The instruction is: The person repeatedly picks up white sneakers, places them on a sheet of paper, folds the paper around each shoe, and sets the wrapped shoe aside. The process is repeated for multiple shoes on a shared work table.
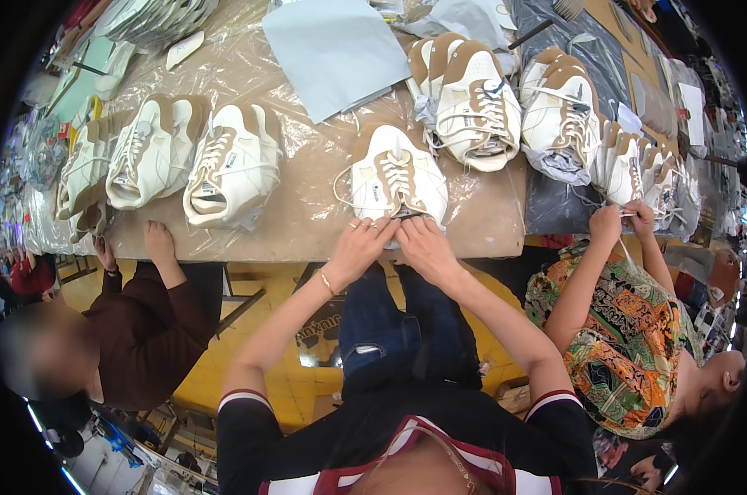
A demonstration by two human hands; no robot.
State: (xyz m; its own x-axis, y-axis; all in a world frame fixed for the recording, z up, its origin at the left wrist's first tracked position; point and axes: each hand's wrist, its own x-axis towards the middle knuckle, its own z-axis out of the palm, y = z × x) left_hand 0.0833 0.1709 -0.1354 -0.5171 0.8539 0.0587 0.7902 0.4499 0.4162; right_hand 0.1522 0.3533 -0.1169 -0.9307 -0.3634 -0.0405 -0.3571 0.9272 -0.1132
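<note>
A white and tan lace-up sneaker (pixel 400 177) lies on the table right before me, its toe pointing away. My left hand (pixel 362 247) and my right hand (pixel 425 247) meet at its near end, by the opening. Fingers of both are bent and pressed together there, closed on part of the sneaker. Whether they pinch the lace, the tongue or the collar is hidden. A loose loop of the white shoelace (pixel 338 186) sticks out on the shoe's left side.
White and tan sneakers stand in rows at left (pixel 233 165) and right (pixel 476 107). Grey-blue paper sheets (pixel 332 58) lie at the back on the plastic-covered table (pixel 307 206). Co-workers sit on both sides; the right one's hands (pixel 621 219) hold a lace by other sneakers.
</note>
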